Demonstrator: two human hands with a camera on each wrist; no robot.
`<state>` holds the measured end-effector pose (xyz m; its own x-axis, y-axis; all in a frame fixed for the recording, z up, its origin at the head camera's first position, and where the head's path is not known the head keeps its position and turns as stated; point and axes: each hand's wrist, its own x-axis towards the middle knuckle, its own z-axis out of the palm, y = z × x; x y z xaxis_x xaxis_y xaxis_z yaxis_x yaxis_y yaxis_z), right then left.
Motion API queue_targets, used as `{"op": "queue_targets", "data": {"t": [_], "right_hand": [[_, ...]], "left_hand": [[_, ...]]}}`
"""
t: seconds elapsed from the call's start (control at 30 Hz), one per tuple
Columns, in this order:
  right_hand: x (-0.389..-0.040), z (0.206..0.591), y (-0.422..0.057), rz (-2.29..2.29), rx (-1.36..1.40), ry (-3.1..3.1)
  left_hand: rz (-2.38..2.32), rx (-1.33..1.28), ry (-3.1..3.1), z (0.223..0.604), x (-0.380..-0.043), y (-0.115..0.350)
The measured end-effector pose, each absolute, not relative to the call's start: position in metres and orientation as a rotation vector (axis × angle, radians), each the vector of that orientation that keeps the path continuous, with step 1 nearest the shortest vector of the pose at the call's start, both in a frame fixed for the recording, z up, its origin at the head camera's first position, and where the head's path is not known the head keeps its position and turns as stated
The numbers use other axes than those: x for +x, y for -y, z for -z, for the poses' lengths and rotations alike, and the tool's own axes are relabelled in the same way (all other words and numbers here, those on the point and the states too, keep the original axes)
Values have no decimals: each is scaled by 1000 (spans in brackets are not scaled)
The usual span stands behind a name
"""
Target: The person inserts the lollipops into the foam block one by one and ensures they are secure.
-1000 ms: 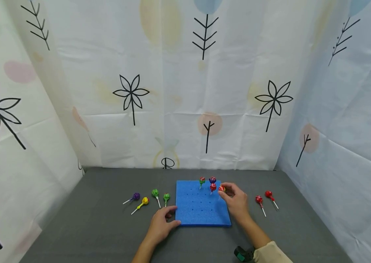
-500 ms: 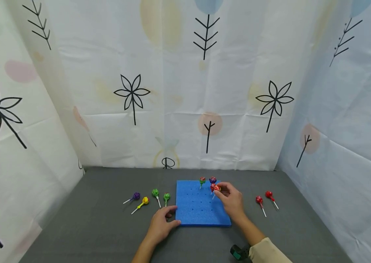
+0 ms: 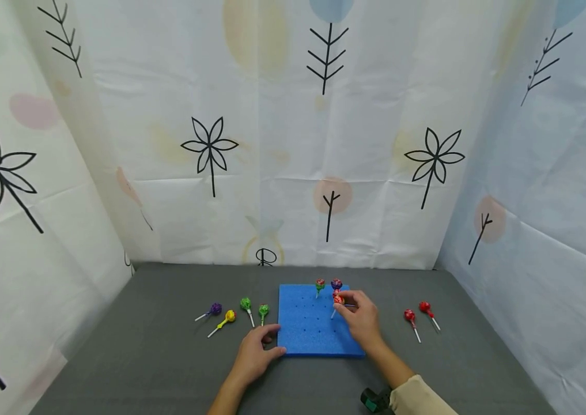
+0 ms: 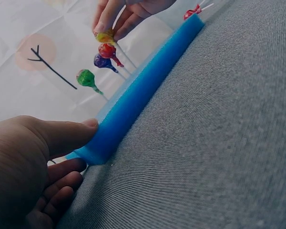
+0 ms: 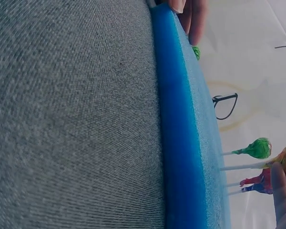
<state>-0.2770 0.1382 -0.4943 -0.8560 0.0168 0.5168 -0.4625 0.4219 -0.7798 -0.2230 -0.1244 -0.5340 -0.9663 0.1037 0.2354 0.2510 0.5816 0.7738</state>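
Note:
My right hand (image 3: 362,320) pinches a lollipop in a red and yellow wrapper (image 3: 339,300), its stick pointing down to the blue foam board (image 3: 318,344). In the right wrist view the stick end (image 5: 236,168) meets the board's holed face. Three lollipops stand upright towards the back: a green and red one (image 3: 320,285), a purple one (image 3: 336,283) and a red one (image 4: 107,50), partly hidden in the head view. My left hand (image 3: 255,356) rests against the board's near left corner, thumb and index finger extended along its edges.
Left of the board lie a purple lollipop (image 3: 214,309), a yellow one (image 3: 229,316) and two green ones (image 3: 245,304). Two red lollipops (image 3: 409,315) lie to its right on the grey table (image 3: 168,369). Printed white cloth (image 3: 272,219) surrounds the table's back and sides.
My right hand has moved left over the board with the red and yellow lollipop, then slightly towards me. It now sits just in front of the standing red one. My left hand stays put.

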Motion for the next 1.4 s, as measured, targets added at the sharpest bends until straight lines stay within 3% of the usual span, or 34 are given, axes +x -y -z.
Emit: {"op": "queue_targets", "data": {"t": [0.73, 1.4], "right_hand": [[-275, 502, -140, -1179, 418, 2363], [-275, 496, -145, -1215, 476, 2368]], "left_hand": [[1335, -298, 2657, 533, -223, 125], [1341, -300, 2660, 532, -221, 125]]}}
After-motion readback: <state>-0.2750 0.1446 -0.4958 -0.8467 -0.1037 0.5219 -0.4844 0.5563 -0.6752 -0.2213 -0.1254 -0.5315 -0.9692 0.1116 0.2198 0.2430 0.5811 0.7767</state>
